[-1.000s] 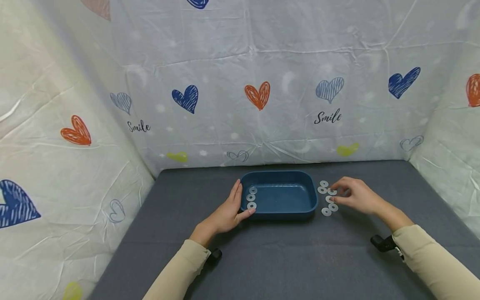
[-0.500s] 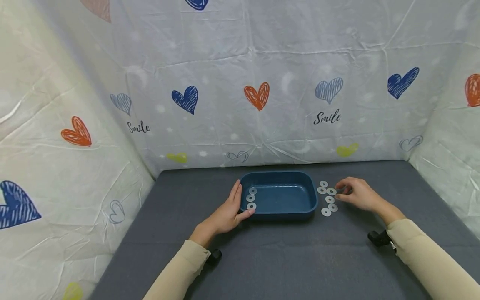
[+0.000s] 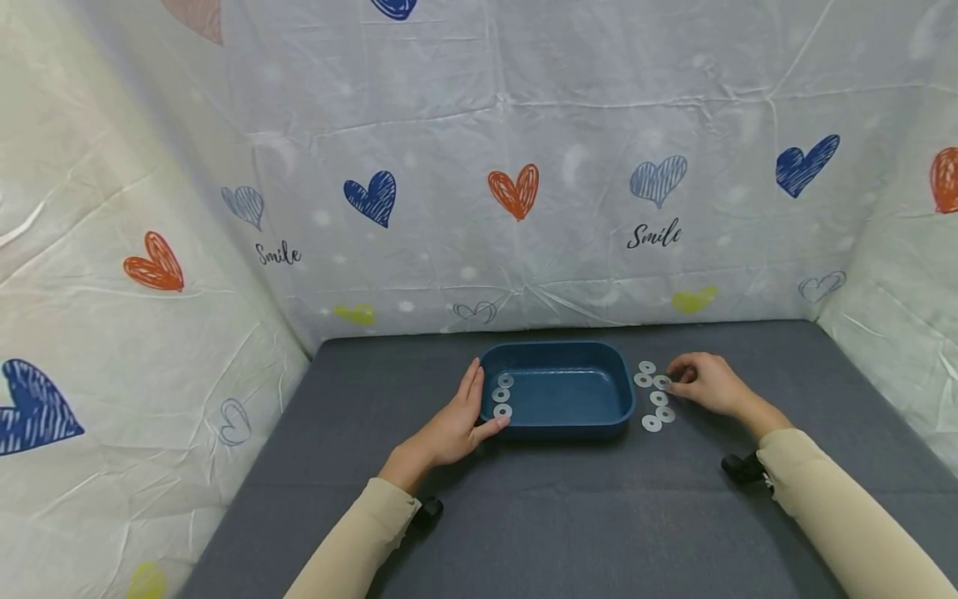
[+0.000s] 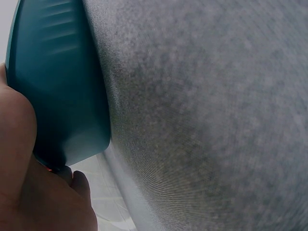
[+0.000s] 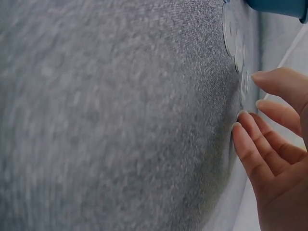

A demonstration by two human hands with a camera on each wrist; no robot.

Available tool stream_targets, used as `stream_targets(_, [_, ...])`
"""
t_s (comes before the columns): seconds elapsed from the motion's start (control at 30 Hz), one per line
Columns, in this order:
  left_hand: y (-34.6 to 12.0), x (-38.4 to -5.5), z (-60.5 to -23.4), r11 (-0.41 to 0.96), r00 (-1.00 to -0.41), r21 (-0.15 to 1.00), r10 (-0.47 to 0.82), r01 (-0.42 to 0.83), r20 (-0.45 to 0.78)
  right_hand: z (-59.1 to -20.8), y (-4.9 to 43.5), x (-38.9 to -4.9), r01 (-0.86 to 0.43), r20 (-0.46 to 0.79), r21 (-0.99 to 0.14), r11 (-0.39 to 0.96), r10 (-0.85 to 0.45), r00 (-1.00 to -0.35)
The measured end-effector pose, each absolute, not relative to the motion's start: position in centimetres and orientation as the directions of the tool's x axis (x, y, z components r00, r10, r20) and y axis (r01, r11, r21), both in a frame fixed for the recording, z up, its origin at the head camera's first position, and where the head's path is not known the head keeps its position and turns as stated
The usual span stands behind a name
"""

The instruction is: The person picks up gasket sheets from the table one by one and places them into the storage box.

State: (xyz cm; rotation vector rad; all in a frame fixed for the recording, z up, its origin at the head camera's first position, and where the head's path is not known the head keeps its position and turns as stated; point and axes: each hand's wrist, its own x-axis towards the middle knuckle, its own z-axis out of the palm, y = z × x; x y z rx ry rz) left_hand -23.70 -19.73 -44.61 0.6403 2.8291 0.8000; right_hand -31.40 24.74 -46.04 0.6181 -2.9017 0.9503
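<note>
My left hand (image 3: 445,430) grips the left end of a blue rectangular dish (image 3: 576,428), fingers along its side wall and thumb at the front rim. In the left wrist view the dish wall (image 4: 62,86) stands close beside the thumb. Inside the dish, three flat white washers (image 3: 502,410) lie in a row at the left end. My right hand (image 3: 711,384) is low over the table, thumb and index fingertips right at a washer (image 3: 662,383) on the cloth. In the right wrist view thumb and index finger (image 5: 281,115) are apart, the other fingers touching the cloth.
Several more white washers (image 3: 652,423) lie between the dish and my right hand. The table is covered with dark grey cloth (image 3: 576,524). A pale curtain (image 3: 449,100) printed with hearts hangs behind and at both sides.
My right hand drew back slightly from over the washers to the right, then came a little left again to the washer edge. The left hand and dish stay put.
</note>
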Motion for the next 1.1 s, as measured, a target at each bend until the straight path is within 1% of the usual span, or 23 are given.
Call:
stream_targets(0.2, [-19.8,-23.7,-44.6,0.773,-0.903,0.522,0.430,0.359,-0.015,-46.1,24.3,-31.9,-0.375,0.148,-0.554,0.743,-0.355,-0.923])
stream_targets(0.57, [-19.8,-23.7,-44.8,0.763,-0.900,0.535,0.435,0.364,-0.008,-46.3,23.3,-31.8,-0.357,0.145,-0.546,0.758,-0.334,-0.931])
stream_targets(1.1, [-19.7,-23.7,-44.9,0.765,-0.904,0.531,0.428,0.364,0.003,-46.1,23.1,-32.4,-0.303,0.069,-0.554,0.775,-0.320,-0.945])
